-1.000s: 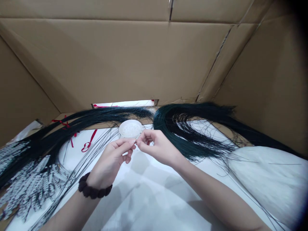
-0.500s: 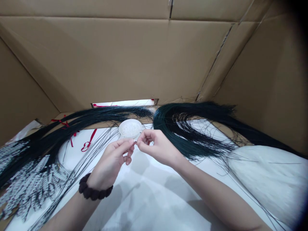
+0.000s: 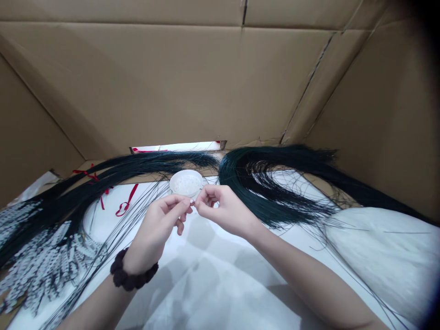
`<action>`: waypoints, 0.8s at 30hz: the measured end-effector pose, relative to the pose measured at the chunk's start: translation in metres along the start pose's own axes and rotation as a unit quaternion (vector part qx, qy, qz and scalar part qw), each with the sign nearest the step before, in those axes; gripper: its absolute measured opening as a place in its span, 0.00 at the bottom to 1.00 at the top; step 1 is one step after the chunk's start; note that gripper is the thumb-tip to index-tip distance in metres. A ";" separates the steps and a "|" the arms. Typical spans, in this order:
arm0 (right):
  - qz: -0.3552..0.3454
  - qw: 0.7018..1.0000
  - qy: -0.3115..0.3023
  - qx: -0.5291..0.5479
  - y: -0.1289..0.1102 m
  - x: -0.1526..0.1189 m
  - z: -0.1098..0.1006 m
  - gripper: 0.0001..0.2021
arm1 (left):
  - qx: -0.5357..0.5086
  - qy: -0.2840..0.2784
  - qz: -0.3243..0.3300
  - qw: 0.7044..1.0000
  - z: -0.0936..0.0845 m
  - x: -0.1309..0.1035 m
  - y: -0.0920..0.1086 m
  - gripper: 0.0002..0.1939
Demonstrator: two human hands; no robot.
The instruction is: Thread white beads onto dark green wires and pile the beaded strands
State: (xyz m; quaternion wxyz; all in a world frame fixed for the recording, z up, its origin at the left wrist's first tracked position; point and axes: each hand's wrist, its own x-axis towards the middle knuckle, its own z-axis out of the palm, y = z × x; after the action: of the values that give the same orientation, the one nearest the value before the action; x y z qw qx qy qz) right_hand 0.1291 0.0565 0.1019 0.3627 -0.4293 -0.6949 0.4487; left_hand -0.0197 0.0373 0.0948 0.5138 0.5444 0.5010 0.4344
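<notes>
Head view, frame centre: the left hand (image 3: pixel 154 225) pinches a tiny whitish piece (image 3: pixel 192 200), its long axis too small to tell, at that grip's right end. The right hand (image 3: pixel 227 206), fingertips pressed together, contents indiscernible, faces it closely; the white bowl (image 3: pixel 185 173) lies just above.

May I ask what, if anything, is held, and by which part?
The left hand pinches a tiny whitish piece, part unclear; whether the right hand holds anything cannot be told.
</notes>
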 end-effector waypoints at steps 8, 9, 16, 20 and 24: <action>0.009 1.000 0.000 0.003 -0.002 0.000 0.001 0.04 | 0.048 0.019 0.010 0.999 0.001 0.001 0.004 0.10; 0.009 1.000 0.001 0.003 -0.002 -0.001 0.001 0.04 | 0.049 0.021 0.010 0.999 0.001 0.001 0.004 0.09; -0.001 1.000 0.009 0.002 -0.002 -0.001 0.001 0.04 | 0.002 0.010 -0.012 1.000 0.000 0.002 0.003 0.10; 0.003 1.000 0.016 0.001 -0.004 -0.002 0.001 0.04 | -0.018 -0.005 -0.013 1.000 -0.001 0.002 0.001 0.11; 0.007 1.000 0.016 0.003 -0.005 -0.002 0.001 0.04 | -0.034 -0.008 -0.019 0.999 -0.001 0.002 0.000 0.11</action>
State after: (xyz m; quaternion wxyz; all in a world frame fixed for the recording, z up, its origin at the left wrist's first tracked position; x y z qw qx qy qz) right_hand 0.1277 0.0530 0.1065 0.3720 -0.4401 -0.6847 0.4463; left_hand -0.0209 0.0394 0.0947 0.5439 0.5203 0.4921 0.4372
